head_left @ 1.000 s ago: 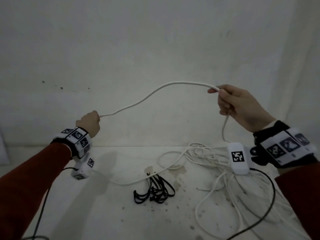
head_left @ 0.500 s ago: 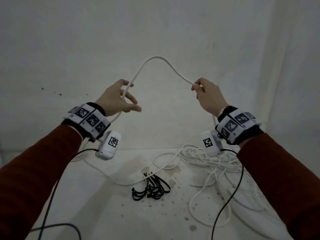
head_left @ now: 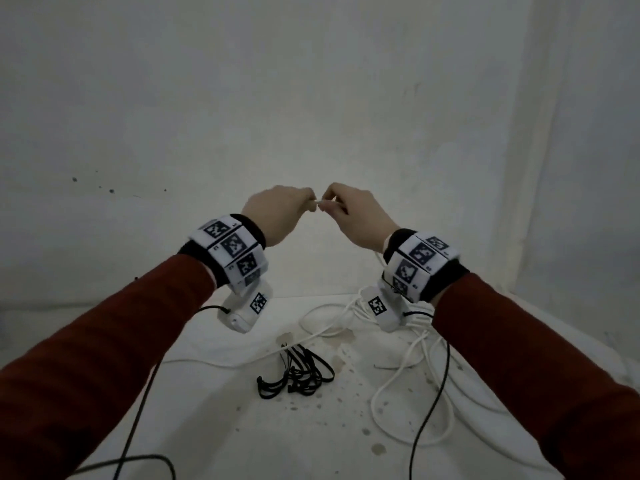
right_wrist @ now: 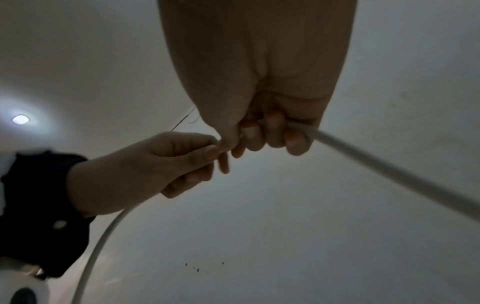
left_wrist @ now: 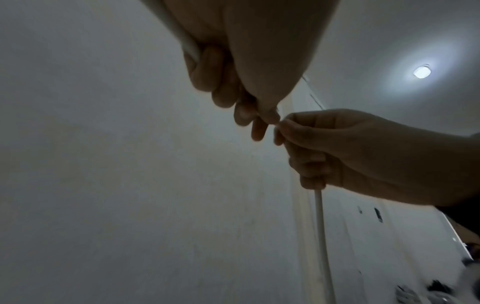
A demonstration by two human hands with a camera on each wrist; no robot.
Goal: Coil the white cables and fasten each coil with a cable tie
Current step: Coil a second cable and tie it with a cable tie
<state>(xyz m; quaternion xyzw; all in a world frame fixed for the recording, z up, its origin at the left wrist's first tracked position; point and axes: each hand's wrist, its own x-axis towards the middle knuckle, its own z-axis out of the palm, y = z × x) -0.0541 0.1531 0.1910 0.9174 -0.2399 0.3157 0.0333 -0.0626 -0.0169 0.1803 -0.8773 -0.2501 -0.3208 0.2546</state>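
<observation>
Both hands are raised above the table, fingertips meeting. My left hand (head_left: 309,205) pinches a white cable (head_left: 317,201), and my right hand (head_left: 328,203) pinches the same cable right beside it. In the left wrist view the cable (left_wrist: 320,226) hangs straight down below the right hand (left_wrist: 306,144). From the right wrist, one stretch of cable (right_wrist: 389,170) leaves my right fist and another hangs under the left hand (right_wrist: 182,160). The rest of the white cables (head_left: 398,344) lie tangled on the table at right. A bunch of black cable ties (head_left: 298,372) lies at the centre.
The white table (head_left: 207,427) has brown stains near the ties. Thin black wires (head_left: 429,410) from the wrist cameras trail over it on both sides. A pale wall (head_left: 311,98) stands close behind, with a corner at right.
My hands have come together from far apart and now touch at the fingertips. The arc of cable that stood between them is no longer seen above them.
</observation>
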